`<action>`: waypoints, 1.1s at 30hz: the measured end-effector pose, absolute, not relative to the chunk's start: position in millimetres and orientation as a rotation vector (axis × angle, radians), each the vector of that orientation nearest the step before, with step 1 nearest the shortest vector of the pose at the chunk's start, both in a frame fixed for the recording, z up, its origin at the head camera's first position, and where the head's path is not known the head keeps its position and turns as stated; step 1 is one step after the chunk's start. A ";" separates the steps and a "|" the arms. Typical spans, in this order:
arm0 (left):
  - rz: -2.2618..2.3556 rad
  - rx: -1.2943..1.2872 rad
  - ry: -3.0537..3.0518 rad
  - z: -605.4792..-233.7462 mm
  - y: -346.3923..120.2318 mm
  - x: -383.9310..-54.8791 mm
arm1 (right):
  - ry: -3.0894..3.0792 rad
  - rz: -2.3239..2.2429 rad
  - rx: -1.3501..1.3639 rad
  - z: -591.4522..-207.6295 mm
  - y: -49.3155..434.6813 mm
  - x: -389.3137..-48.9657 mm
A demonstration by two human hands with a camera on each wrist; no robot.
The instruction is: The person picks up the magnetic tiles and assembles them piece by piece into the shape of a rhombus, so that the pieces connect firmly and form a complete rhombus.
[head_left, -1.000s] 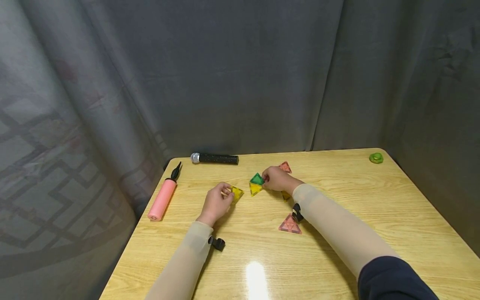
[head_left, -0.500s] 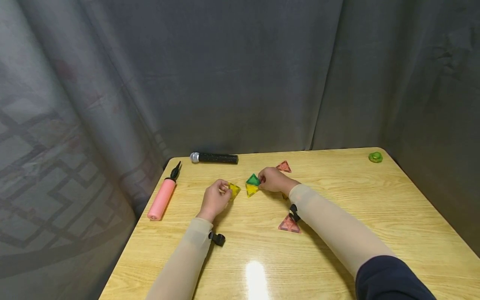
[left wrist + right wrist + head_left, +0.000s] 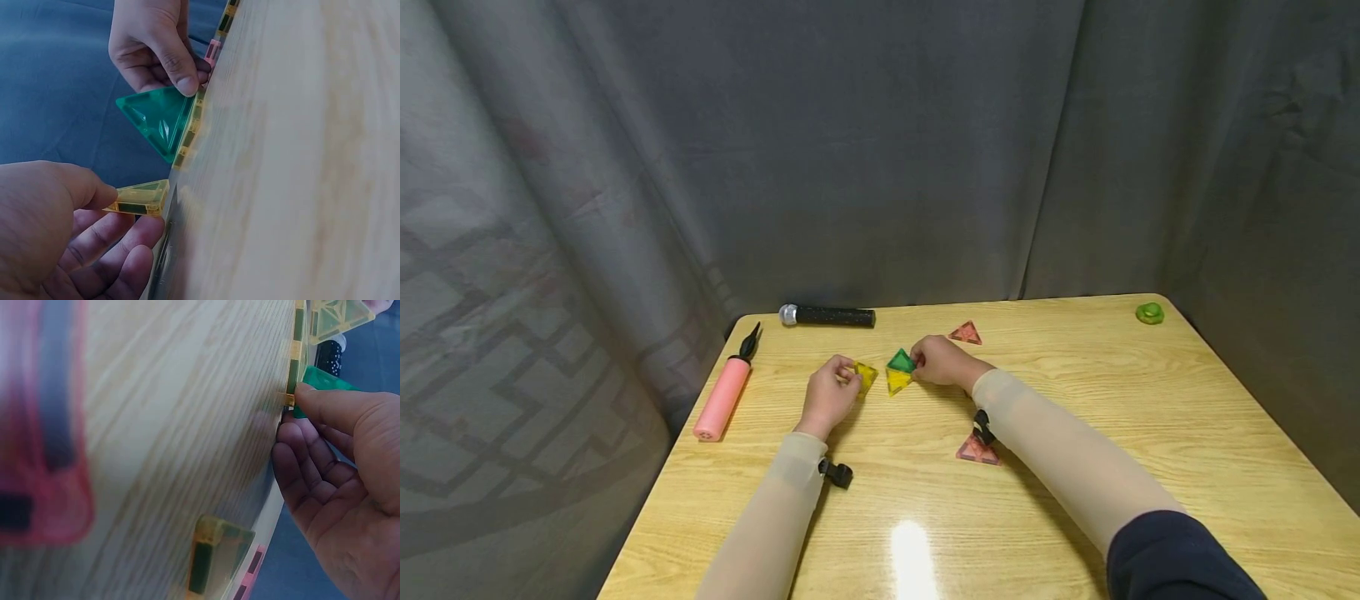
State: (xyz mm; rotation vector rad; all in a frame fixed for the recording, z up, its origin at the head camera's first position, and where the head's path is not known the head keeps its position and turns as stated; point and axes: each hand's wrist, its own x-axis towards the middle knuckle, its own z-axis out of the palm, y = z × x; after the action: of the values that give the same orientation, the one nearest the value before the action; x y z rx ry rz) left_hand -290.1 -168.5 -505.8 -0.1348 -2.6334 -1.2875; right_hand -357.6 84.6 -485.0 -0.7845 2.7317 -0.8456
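My left hand (image 3: 829, 397) pinches a translucent yellow triangular magnetic tile (image 3: 867, 377) between thumb and fingers, tilted up at the table surface in the left wrist view. Just to its right, a second yellow triangular tile (image 3: 897, 382) lies flat on the table. A green triangular tile (image 3: 156, 122) rises from that flat tile, standing steeply along its edge. My right hand (image 3: 943, 361) pinches the green tile's lower corner, thumb tip right where green and yellow meet. A narrow gap separates the left hand's tile from the joined pair.
Pink triangular tiles lie behind (image 3: 966, 332) and in front (image 3: 976, 451) of the right hand. Another yellow tile (image 3: 219, 550) sits near the right wrist. A pink hand pump (image 3: 726, 398) and a black microphone (image 3: 833, 317) lie left and back; a small green object (image 3: 1150, 313) is far right.
My right hand has slid the green and yellow pair left, toward the left hand. The left hand, with its yellow tile, has shifted slightly left and away from me.
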 end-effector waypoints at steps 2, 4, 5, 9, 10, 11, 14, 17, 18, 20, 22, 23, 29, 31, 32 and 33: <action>-1.290 -0.127 -2.626 -506.1 -169.2 -290.5 | 2.737 -0.837 -0.785 -485.0 82.6 -357.2; -1.298 -0.118 -2.623 -506.4 -169.4 -291.1 | 2.739 -0.835 -0.785 -484.8 81.0 -357.0; -1.302 -0.115 -2.623 -506.5 -169.3 -291.3 | 2.740 -0.832 -0.785 -484.8 80.3 -357.1; -1.324 -0.104 -2.614 -507.0 -168.1 -292.8 | 2.735 -0.827 -0.792 -484.7 78.5 -357.2; -1.328 -0.104 -2.612 -507.1 -167.8 -293.1 | 2.733 -0.828 -0.793 -484.9 78.3 -357.3; -1.331 -0.104 -2.610 -507.2 -167.4 -293.3 | 2.731 -0.829 -0.795 -485.2 78.0 -357.3; -1.333 -0.101 -2.609 -508.8 -166.5 -294.2 | 2.716 -0.844 -0.793 -484.9 76.9 -356.5; -1.321 -0.094 -2.614 -510.2 -165.8 -294.4 | 2.708 -0.847 -0.801 -485.0 75.6 -355.6; -1.320 -0.092 -2.616 -510.6 -165.7 -294.4 | 2.705 -0.849 -0.802 -484.4 75.2 -355.1; -1.313 -0.089 -2.619 -510.6 -165.1 -294.2 | 2.706 -0.845 -0.813 -483.5 74.6 -354.0; -1.319 -0.087 -2.619 -510.1 -164.3 -293.6 | 2.700 -0.846 -0.812 -482.6 73.9 -353.2; -1.327 -0.089 -2.619 -510.0 -164.1 -293.2 | 2.697 -0.845 -0.811 -482.5 73.6 -353.1; -1.383 -0.104 -2.624 -509.6 -162.0 -290.7 | 2.709 -0.836 -0.811 -484.8 72.5 -354.1; -1.395 -0.105 -2.623 -509.2 -160.9 -290.3 | 2.711 -0.838 -0.806 -485.5 72.4 -354.4; -1.402 -0.107 -2.622 -509.1 -160.2 -290.1 | 2.713 -0.837 -0.806 -485.8 72.4 -354.5; -1.409 -0.109 -2.622 -508.9 -159.6 -289.9 | 2.712 -0.837 -0.803 -485.8 72.5 -354.6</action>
State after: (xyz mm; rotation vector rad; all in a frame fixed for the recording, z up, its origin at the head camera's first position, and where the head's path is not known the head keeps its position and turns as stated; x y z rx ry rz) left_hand -289.9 -159.6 -508.9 -0.1091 -2.6219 -1.4086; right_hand -354.6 72.5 -485.8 -0.8033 2.7125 -0.8372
